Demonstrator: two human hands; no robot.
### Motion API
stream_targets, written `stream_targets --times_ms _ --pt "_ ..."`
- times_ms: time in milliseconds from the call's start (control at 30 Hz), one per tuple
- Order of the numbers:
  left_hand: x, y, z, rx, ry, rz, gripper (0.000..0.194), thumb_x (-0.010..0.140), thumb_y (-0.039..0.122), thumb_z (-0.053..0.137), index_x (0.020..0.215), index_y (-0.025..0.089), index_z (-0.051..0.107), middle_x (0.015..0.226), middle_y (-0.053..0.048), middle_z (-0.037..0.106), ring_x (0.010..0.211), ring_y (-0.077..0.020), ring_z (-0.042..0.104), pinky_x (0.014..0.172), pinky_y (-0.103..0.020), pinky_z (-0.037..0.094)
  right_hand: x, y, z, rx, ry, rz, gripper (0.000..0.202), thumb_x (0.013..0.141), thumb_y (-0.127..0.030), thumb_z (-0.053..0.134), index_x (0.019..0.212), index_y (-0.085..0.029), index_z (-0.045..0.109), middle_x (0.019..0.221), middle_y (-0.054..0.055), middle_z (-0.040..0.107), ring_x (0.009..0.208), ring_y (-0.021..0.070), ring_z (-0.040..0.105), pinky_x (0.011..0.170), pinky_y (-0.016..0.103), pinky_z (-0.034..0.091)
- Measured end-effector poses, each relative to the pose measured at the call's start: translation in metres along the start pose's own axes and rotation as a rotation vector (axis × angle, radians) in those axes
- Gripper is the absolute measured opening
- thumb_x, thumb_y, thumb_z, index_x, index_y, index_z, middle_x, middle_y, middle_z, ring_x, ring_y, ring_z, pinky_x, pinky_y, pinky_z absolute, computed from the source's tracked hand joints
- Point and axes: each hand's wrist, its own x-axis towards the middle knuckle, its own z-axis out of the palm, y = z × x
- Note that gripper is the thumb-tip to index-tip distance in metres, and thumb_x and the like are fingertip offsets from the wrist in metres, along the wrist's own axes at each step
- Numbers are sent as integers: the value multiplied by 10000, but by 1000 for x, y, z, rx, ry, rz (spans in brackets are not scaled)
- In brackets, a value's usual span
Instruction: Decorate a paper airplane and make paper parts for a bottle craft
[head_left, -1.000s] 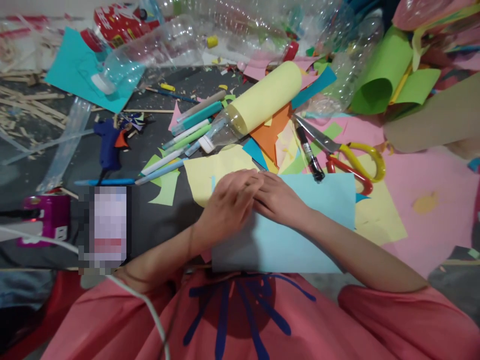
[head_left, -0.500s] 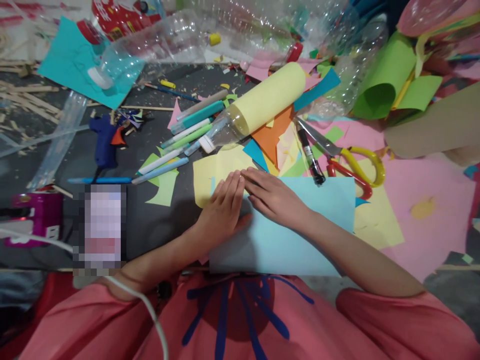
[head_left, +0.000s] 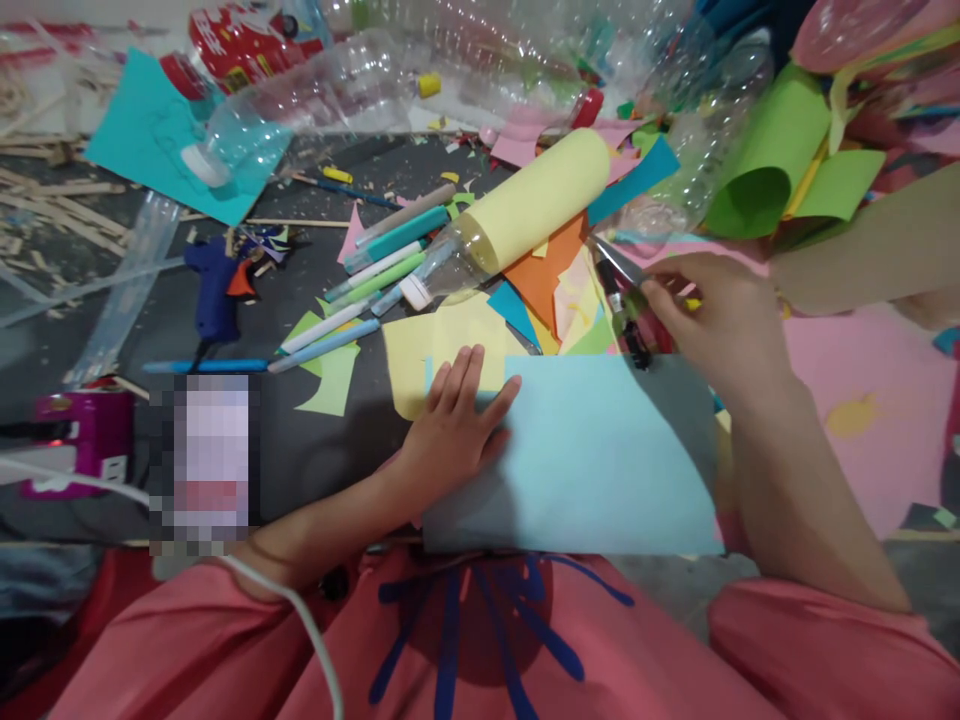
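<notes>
My left hand lies flat with spread fingers on the left part of a light blue sheet of paper. Its fingertips reach onto a pale yellow paper piece. Over to the right, my right hand has its thumb and fingers closed around the scissors near the pivot. The blades point up and left; the yellow and red handles are mostly covered by the hand. Beside the blades lies a black marker. A clear bottle wrapped in yellow paper rests beyond the sheet.
Several felt pens lie left of the bottle, near a blue glue gun. A phone and purple box sit at left. Clear bottles line the back. Green paper rolls and pink paper are at right.
My right hand has left the light blue sheet beside my left hand and moved right onto the scissors. My left hand stays on the paper, its thumb and fingers now more spread.
</notes>
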Motion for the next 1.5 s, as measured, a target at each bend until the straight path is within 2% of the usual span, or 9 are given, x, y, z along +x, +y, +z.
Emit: stream_targets --times_ms 167,300,433,567,667,733,867,1067,1500 --pt "1 4 2 48 26 -2 529 979 336 463 1487 212 381 1547 -290 361 1463 -431 340 1117 -591 367 -2 -12 20 -107 -94 -48 314 899 -295 533 1151 -167 670 892 130 704 793 277 632 633 368 474" --pt "1 5 0 45 0 -33 545 979 358 463 1501 233 369 1569 -265 351 1480 -400 325 1145 -617 307 -1 -23 15 -35 -114 -101 367 916 -258 456 1212 -210 667 932 118 683 814 253 635 667 366 486" --pt "1 6 -1 65 -12 -47 551 998 383 394 1502 161 368 1570 -275 347 1479 -381 336 1152 -628 283 -2 -34 -5 503 -8 16 374 924 -285 371 1111 -180 679 833 92 681 728 199 640 638 366 499" --pt "1 5 1 112 44 -27 606 1011 435 322 1473 46 372 1537 -283 403 1464 -359 370 1159 -590 298 -11 -52 -5 1083 -220 168 293 930 -379 441 1165 -236 543 947 65 746 620 159 686 549 316 505" --pt "0 4 3 170 93 -4 608 1018 440 305 1445 18 399 1504 -286 449 1438 -360 412 1149 -567 319 -22 -65 16 1278 -328 50 319 846 -474 668 1019 -286 477 936 17 754 664 175 732 575 300 544" --pt "0 5 2 173 86 -5 601 1019 433 302 1441 20 413 1512 -284 439 1440 -369 407 1149 -572 314 -27 -71 34 1215 -329 -40 336 845 -508 682 986 -286 472 972 24 741 765 191 749 663 327 578" --pt "1 5 0 125 22 -28 611 1012 424 316 1468 25 393 1533 -283 407 1459 -371 375 1151 -590 306 -30 -72 63 744 -270 -288 245 924 -452 577 1045 -238 572 1156 112 715 1100 278 687 950 467 541" --pt "3 9 -3 130 4 -55 584 1011 421 339 1430 24 432 1519 -288 425 1455 -358 386 1146 -573 329 -27 -67 71 384 -284 -534 260 1001 -305 430 1145 -193 615 1296 147 667 1369 298 515 1072 519 476" --pt "2 5 3 118 86 -24 606 1012 450 341 1414 4 415 1507 -299 435 1440 -368 408 1151 -490 359 -26 -71 66 280 -312 -542 370 1006 -392 459 1263 -164 598 1356 146 648 1402 288 483 1137 512 406"
